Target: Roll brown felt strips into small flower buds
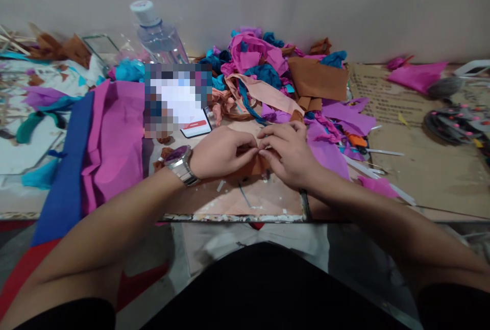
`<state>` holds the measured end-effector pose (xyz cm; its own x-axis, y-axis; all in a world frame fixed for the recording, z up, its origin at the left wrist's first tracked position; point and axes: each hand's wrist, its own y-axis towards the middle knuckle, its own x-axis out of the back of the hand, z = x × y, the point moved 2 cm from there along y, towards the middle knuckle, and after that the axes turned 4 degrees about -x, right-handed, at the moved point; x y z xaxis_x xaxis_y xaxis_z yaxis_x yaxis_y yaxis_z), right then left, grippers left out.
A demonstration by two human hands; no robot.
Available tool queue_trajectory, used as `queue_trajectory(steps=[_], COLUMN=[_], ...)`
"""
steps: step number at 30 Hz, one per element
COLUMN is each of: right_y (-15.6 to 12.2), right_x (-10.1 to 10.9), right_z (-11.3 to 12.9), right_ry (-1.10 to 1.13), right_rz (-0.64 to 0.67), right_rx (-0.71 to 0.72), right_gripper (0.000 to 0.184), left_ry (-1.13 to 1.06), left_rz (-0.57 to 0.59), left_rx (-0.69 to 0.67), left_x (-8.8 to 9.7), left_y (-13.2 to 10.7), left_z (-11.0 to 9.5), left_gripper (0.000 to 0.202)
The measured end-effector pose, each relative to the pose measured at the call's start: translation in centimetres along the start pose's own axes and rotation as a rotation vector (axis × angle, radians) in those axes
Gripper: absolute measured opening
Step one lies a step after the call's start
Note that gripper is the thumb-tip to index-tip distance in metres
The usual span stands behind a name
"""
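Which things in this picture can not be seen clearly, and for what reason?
1. Head view: most of the brown paper piece, covered by the left hand and right hand that pinch it.
2. Head view: the phone, its screen masked by a pixel blur.
3. Head view: print on the cardboard, too small to read.
4. Head view: dark round thing at the right edge, too blurred to identify.
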<state>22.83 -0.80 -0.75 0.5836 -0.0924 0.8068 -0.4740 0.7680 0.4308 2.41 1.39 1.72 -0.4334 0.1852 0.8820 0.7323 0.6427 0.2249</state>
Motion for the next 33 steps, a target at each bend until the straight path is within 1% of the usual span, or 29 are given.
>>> queue_trajectory(steps=[4,8,11,14,18,22,27,30,33], right_y=[0.2,0.4,0.5,0.6,0.6,0.7,0.7,0.7,0.7], right_x=[0.2,0.4,0.5,0.5,0.5,0.4,0.0,-0.2,-0.3], right_z=[-0.2,-0.7,-1.0,-1.1,-1.0,-0.9,-0.8,-0.7,-0.6], right_ry=[0.101,0.204,0.313,0.398,0.445,0.463,0.485,0.477,0.454], right_rz=[0.036,0.025,0.008,0.013,0.026,0.027,0.063,0.089,0.105], right_rx=[-0.027,-0.04,-0.049,-0.052,-0.073,-0.047,-0.047,-0.053,-0.056], right_gripper=[0.006,0.003,0.003,0.004,0.006,0.008,0.009,0.01,0.011], left_ry=[0.08,0.176,0.234,0.249,0.216,0.168,0.196,0.224,0.185], left_rz=[-0.031,-0.062,-0.066,-0.052,-0.028,-0.01,0.034,0.02,-0.002], left_rx=[-0.065,-0.155,-0.219,-0.247,-0.247,-0.211,-0.175,-0.18,-0.18], left_x=[-0.3,-0.4,-0.3,-0.3,-0.2,0.0,-0.2,-0.4,-0.4], left_y=[-0.1,-0.2,-0.4,-0.4,-0.4,-0.2,-0.2,-0.3,-0.3], left_z=[0.1,0.1,0.3,0.5,0.5,0.3,0.2,0.2,0.1], left_gripper=[0.024,0.025,0.027,0.027,0.025,0.023,0.023,0.025,0.027])
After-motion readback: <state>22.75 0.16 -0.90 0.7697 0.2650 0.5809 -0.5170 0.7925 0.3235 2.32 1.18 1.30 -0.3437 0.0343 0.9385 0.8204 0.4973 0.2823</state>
